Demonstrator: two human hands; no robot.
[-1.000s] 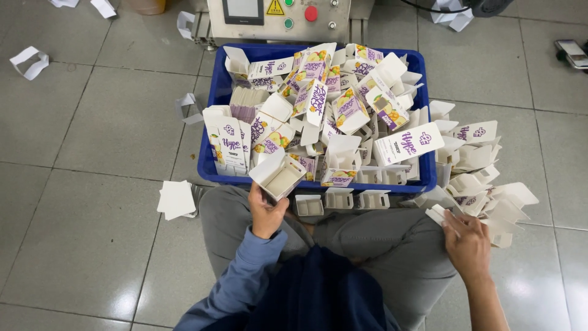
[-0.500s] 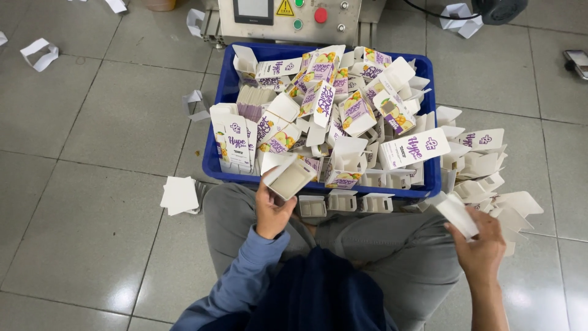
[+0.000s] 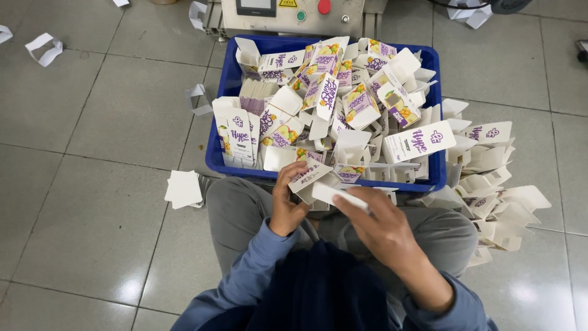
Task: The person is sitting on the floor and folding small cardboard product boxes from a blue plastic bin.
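Midway: left hand [image 3: 286, 205] grips a carton [image 3: 310, 176], right hand [image 3: 375, 222] pinches an insert [image 3: 334, 195] beside it; far crate [image 3: 228, 83] brims, right pile [image 3: 490, 196] remains.

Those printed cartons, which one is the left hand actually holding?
The carton held at the crate's near edge, above the lap: the left hand grips it and the right hand brings a white insert to it. The others lie loose.

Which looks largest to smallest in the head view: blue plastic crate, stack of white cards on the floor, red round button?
1. Blue plastic crate
2. Stack of white cards
3. Red round button, farther from the camera, cropped, yet clearly smallest.
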